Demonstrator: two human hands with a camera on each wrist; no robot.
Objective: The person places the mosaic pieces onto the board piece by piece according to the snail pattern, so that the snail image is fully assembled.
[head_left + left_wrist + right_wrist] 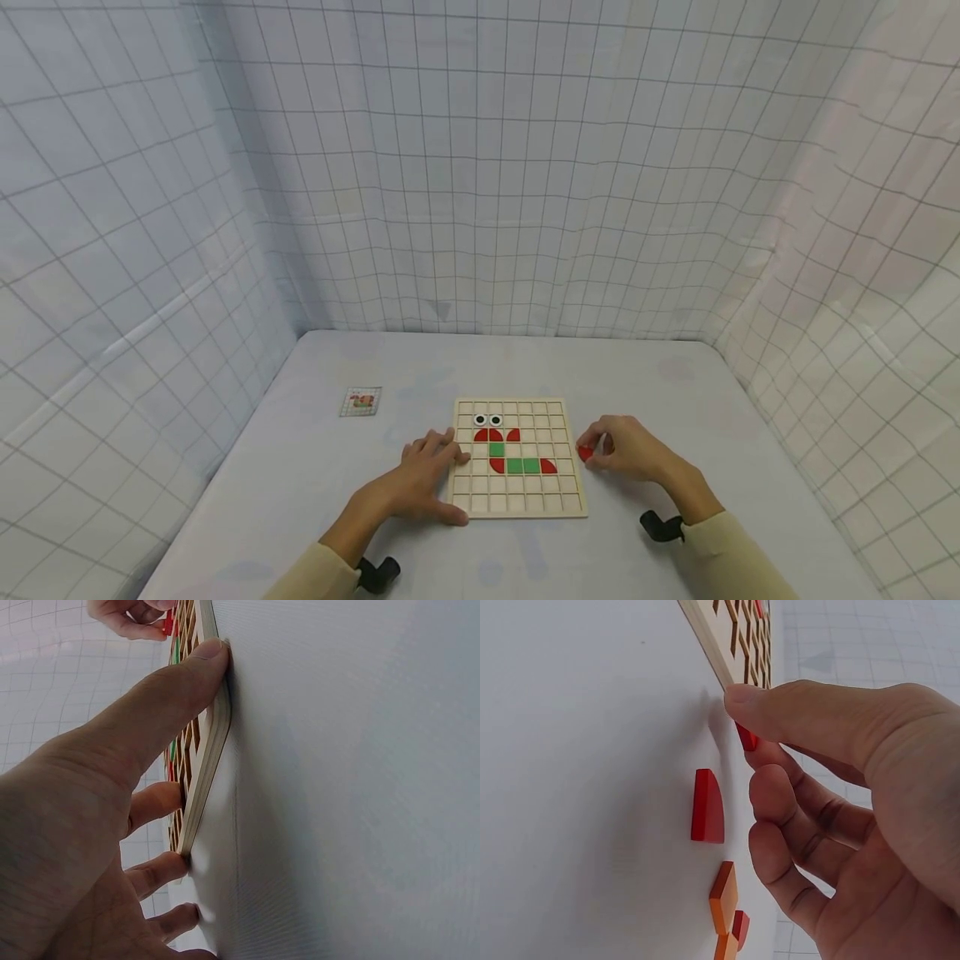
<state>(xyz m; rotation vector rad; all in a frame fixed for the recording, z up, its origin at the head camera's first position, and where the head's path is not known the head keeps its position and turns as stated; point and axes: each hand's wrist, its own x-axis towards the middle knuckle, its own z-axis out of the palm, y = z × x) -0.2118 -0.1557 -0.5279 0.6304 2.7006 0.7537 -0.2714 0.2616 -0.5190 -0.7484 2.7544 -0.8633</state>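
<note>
A wooden grid board [517, 503] lies on the table. Its cells hold two round eye pieces [496, 420], several red quarter-circle pieces [548, 467] and a few green squares [514, 466]. My left hand [420, 483] rests along the board's left side, fingers spread, with the thumb [191, 671] on its near left corner. Just off the right edge, my right hand [633, 448] pinches a red piece [745, 738] between thumb and index finger; the fingers cover most of it.
Below the right hand, the right wrist view shows a loose red quarter-circle [708, 808], orange pieces [723, 896] and another red piece [741, 928] on the table. A small picture card [362, 402] lies to the board's left. Grid-patterned curtains [480, 208] enclose the table.
</note>
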